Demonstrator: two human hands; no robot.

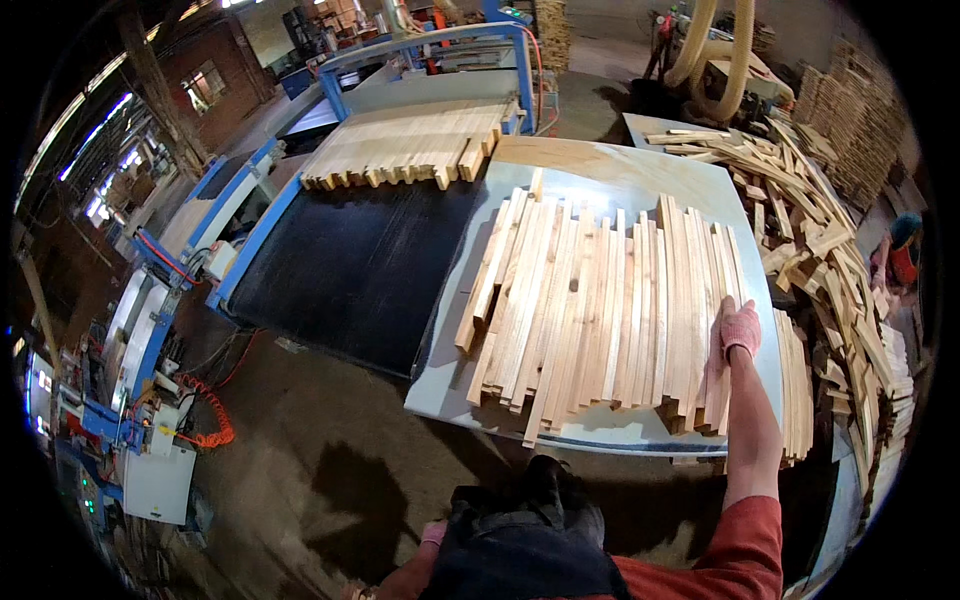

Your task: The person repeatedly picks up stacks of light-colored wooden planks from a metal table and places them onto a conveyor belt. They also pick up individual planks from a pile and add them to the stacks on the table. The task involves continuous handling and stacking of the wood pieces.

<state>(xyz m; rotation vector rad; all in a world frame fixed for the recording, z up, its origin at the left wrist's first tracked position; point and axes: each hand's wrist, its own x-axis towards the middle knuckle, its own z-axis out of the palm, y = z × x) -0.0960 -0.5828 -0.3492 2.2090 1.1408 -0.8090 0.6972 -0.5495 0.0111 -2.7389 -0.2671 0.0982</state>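
My right hand [740,328], in a pink knitted glove, rests against the right side of a broad layer of pale wooden strips [610,310]. Its fingers point forward along the outer strips and are not wrapped round any of them. The strips lie side by side with uneven ends on a pale blue-grey tabletop [600,428]. Low in the picture, beside my dark apron, hangs my left hand [433,532], also in a pink glove. It is away from the wood, and its fingers are mostly hidden.
Left of the tabletop runs a black conveyor belt [350,260] in a blue frame. Thicker wooden pieces [405,145] lie in a row at its far end. Loose offcuts [820,240] are heaped at the right, where another person [900,255] is partly visible. An orange coiled hose [215,415] hangs at left.
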